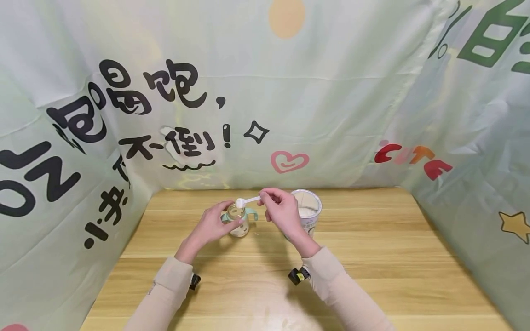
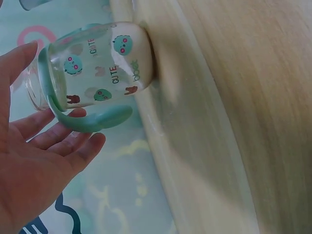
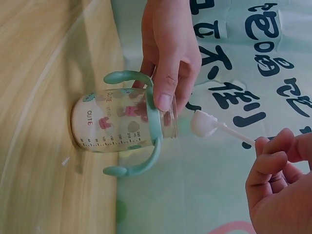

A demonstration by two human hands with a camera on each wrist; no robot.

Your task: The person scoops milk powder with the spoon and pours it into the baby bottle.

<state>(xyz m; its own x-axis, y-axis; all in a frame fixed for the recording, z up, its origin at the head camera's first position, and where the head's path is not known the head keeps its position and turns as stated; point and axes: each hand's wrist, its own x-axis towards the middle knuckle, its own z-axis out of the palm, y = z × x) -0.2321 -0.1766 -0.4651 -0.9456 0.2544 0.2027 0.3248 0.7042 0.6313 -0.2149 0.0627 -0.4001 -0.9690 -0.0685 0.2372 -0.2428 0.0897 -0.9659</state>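
Observation:
A clear baby bottle with a mint-green collar and two handles stands upright and uncapped on the table. My left hand holds it round the neck, thumb on one side and fingers on the other. Pale powder or liquid shows low inside the bottle, behind the printed scale and cartoon figures. Between thumb and fingers, my right hand pinches the handle of a white measuring scoop. The scoop's bowl, heaped with white powder, hangs just above the bottle's mouth, apparently not touching it.
An open milk powder can with pale powder inside stands on the wooden table, just right of and partly behind my right hand. A printed cloth hangs at the back and both sides. A small white spill lies near the bottle.

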